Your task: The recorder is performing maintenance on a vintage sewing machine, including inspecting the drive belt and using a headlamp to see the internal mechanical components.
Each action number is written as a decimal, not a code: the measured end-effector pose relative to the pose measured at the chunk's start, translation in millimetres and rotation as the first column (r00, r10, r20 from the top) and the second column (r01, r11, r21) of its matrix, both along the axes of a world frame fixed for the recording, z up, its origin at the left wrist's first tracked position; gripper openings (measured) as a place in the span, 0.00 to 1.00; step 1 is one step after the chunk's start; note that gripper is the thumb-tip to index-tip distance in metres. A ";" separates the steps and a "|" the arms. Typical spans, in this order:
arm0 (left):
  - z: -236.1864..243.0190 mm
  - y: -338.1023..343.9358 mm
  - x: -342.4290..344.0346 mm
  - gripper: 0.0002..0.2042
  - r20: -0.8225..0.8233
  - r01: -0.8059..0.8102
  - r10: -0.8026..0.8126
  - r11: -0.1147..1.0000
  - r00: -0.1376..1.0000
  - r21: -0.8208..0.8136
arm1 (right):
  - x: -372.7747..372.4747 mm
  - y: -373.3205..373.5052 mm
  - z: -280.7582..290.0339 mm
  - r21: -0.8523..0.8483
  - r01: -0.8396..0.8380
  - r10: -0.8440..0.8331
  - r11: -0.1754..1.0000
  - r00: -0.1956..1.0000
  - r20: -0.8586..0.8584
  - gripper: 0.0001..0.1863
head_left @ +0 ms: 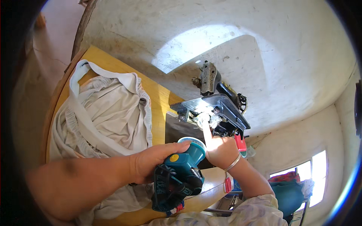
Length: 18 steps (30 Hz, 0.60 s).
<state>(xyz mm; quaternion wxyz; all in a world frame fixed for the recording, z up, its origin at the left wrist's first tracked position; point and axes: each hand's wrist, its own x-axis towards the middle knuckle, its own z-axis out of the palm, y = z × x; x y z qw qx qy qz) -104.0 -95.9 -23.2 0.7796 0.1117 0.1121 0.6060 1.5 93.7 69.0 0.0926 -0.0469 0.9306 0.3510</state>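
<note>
A teal headlamp (183, 165) with a dark elastic strap sits in my left hand (154, 158), the thumb over its round lens rim. Its beam falls on the underside of a black sewing machine (230, 103), which is tipped back on its edge toward the wall. Bright metal parts of the mechanism (204, 117) show below the bed plate. My right hand (220, 148), with a bangle at the wrist, reaches there from the right. Its index finger is stretched out, with the tip at the lit metal parts. The other fingers are mostly hidden, and no held object shows.
A pale bundled garment (113, 109) with a gathered edge covers the left of the yellow wooden table (154, 94). Behind the machine stands a grey wall (124, 26). Red scissor handles (227, 185) lie near my right forearm. Cloths (288, 196) are piled by the window (318, 177).
</note>
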 end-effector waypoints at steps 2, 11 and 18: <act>-2.3 2.9 2.8 0.24 0.000 0.024 -0.024 1.000 1.000 0.011 | -1.8 3.8 4.1 -0.047 -0.012 0.011 0.999 1.000 -0.012 0.38; -7.5 4.2 10.0 0.22 -0.032 0.035 -0.034 0.999 0.999 0.040 | -4.4 4.8 3.1 0.046 0.063 -0.063 0.997 0.998 -0.021 0.40; -5.0 5.1 4.2 0.23 -0.047 0.044 -0.041 0.998 0.998 0.051 | 8.8 9.1 7.3 -0.294 -0.076 -0.041 0.953 0.928 -0.370 0.26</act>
